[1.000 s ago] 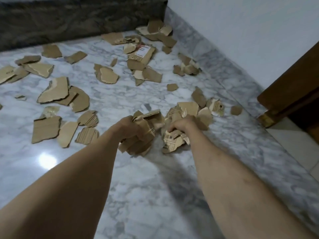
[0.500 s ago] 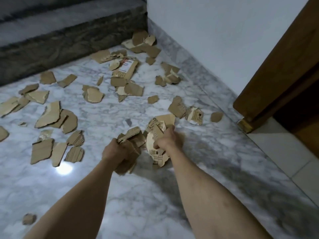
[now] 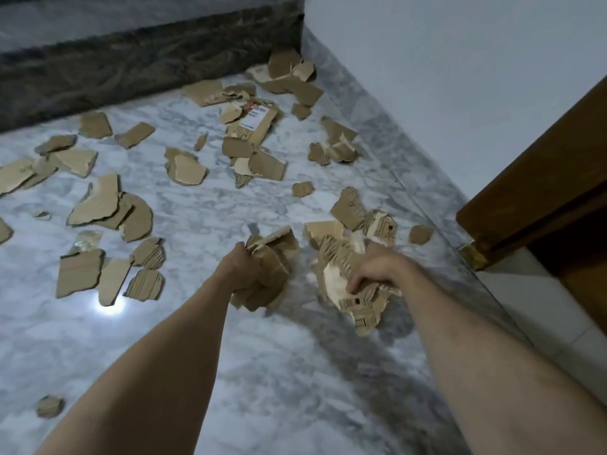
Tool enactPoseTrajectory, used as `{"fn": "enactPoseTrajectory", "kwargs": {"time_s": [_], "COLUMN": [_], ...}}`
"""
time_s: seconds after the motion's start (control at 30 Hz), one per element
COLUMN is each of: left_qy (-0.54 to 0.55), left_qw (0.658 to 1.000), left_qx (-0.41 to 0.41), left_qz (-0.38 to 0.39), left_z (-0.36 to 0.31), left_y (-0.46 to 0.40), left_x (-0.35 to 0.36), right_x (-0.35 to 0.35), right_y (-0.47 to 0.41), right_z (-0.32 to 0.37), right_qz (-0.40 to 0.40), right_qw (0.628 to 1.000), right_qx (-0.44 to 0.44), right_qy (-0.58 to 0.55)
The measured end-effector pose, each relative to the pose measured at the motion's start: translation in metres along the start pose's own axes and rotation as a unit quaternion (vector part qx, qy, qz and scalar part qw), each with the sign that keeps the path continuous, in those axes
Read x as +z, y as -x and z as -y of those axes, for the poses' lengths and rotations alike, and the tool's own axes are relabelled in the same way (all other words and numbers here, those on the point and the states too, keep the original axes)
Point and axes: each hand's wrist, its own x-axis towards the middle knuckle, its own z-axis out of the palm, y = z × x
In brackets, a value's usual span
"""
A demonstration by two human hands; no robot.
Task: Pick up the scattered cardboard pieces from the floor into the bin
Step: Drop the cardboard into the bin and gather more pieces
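Floor: grey-white marble floor [image 3: 230, 372], bounded by a dark stone step [image 3: 138, 70] at the far side and a pale wall [image 3: 443, 77] on the right; a wooden door [image 3: 542, 178] stands at the right edge.
Scrap: torn cardboard pieces [image 3: 95, 205] lie spread across the floor, thickest toward the far corner and the left; one labelled piece [image 3: 254, 124] lies near the step.
Left hand: left hand [image 3: 241, 267], its grip clamped on a thick wad [image 3: 267, 274] of brown pieces, held above the floor.
Right hand: right hand [image 3: 377, 270], fingers curled over a printed bundle [image 3: 354, 290] that hangs loosely below the knuckles.
Bin: not in view, so I cannot tell which way it lies.
Step in hand: by my reading, gathering is at its limit and both loads should go to the bin.
How to do it well: squeeze each stack flat against the palm, since loose lower flaps on the right bundle look likely to slip out; carry both low and close together, and release only once over the bin's mouth.
Risk: adding more scrap to either hand would probably shed pieces.
Progress: early, judging by how much still lies on the floor.
Next reach: the near cluster [image 3: 364, 218] just past the right hand seems the handiest afterwards.
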Motion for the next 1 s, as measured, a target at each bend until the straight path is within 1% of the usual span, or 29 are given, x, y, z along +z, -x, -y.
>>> {"fn": "enactPoseTrajectory", "kwargs": {"time_s": [0.1, 0.17, 0.23, 0.3, 0.37, 0.5, 0.57, 0.63, 0.7, 0.77, 0.83, 0.9, 1.0], "left_qy": [-0.068, -0.080, -0.109, -0.139, -0.149, -0.182, -0.162, -0.125, -0.084, -0.046, -0.015, -0.021, -0.003], "left_qw": [0.997, 0.997, 0.994, 0.990, 0.989, 0.981, 0.984, 0.990, 0.996, 0.998, 0.997, 0.996, 0.994], "left_qx": [0.010, 0.009, 0.013, 0.015, 0.020, 0.061, 0.059, 0.041, 0.016, -0.008, -0.030, -0.041, -0.061], "left_qz": [-0.023, -0.020, -0.007, -0.001, 0.013, 0.030, 0.037, 0.046, 0.040, 0.046, 0.064, 0.076, 0.089], "left_z": [-0.001, -0.002, -0.004, -0.006, -0.011, -0.021, -0.021, -0.015, -0.007, 0.002, 0.005, 0.004, 0.004], "left_y": [-0.006, -0.010, -0.015, -0.021, -0.022, -0.026, -0.030, -0.030, -0.029, -0.036, -0.046, -0.057, -0.065], "left_x": [0.011, 0.014, 0.013, 0.010, 0.008, 0.010, 0.012, 0.010, 0.007, 0.005, 0.006, 0.009, 0.009], "right_x": [0.032, 0.050, 0.060, 0.064, 0.064, 0.057, 0.050, 0.041, 0.028, 0.016, 0.009, 0.010, 0.018], "right_y": [-0.017, -0.026, -0.028, -0.025, -0.024, -0.020, -0.016, -0.011, -0.014, -0.026, -0.043, -0.060, -0.074], "right_z": [-0.003, -0.005, -0.004, -0.002, -0.001, 0.003, 0.008, 0.019, 0.036, 0.057, 0.074, 0.078, 0.070], "right_qz": [0.036, 0.010, -0.036, -0.063, -0.071, -0.066, -0.076, -0.103, -0.126, -0.106, -0.065, -0.033, -0.023], "right_qw": [0.999, 0.999, 0.995, 0.991, 0.989, 0.989, 0.994, 0.992, 0.989, 0.992, 0.997, 0.998, 0.995], "right_qx": [0.004, 0.010, 0.015, 0.024, 0.031, 0.043, 0.058, 0.071, 0.070, 0.052, 0.029, 0.024, 0.047], "right_qy": [0.017, 0.036, 0.088, 0.117, 0.128, 0.124, 0.062, -0.004, -0.030, -0.042, -0.013, 0.039, 0.090]}}
